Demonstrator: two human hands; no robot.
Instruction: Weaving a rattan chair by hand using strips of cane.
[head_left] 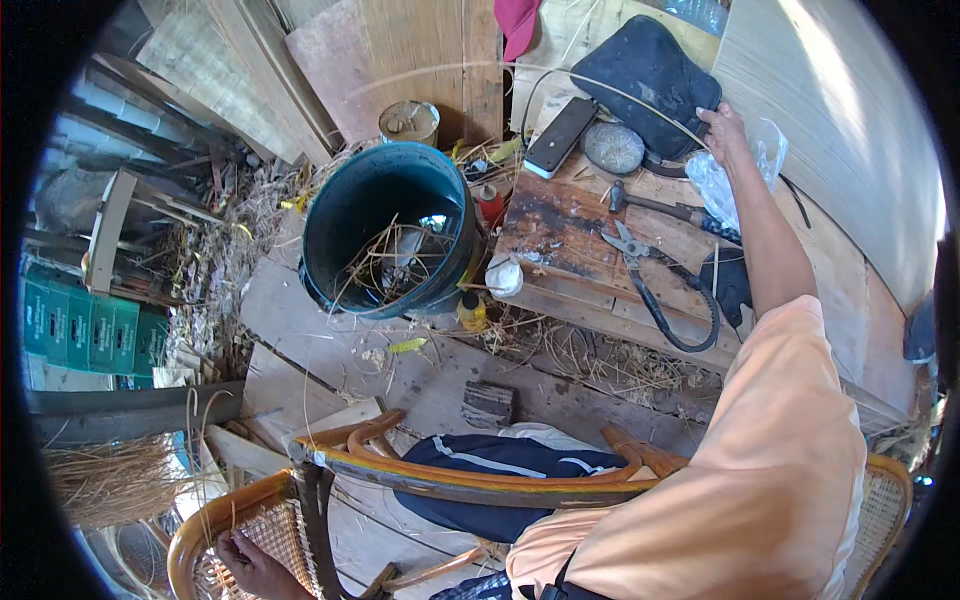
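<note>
My right hand point(727, 137) is stretched out to the far right beside a black bag point(650, 85), its fingers closed on a thin cane strip point(590, 76). The strip bows in a long arc to the left, above the bench and bucket. At the lower left my left hand point(258, 568) rests at the woven cane panel point(270, 535) of a rattan chair point(187, 540). Its fingers are curled together against the weave; what they pinch is too small to make out. The chair's curved brown rail point(480, 480) crosses in front of my lap.
A dark green bucket point(310, 225) holds cane scraps. On the wooden bench point(570, 215) lie a hammer point(655, 207), black-handled cutters point(640, 262), a round stone point(613, 148) and a black oblong device point(560, 137). Green crates point(85, 320) stand left; a bundle of cane point(110, 480) lies lower left.
</note>
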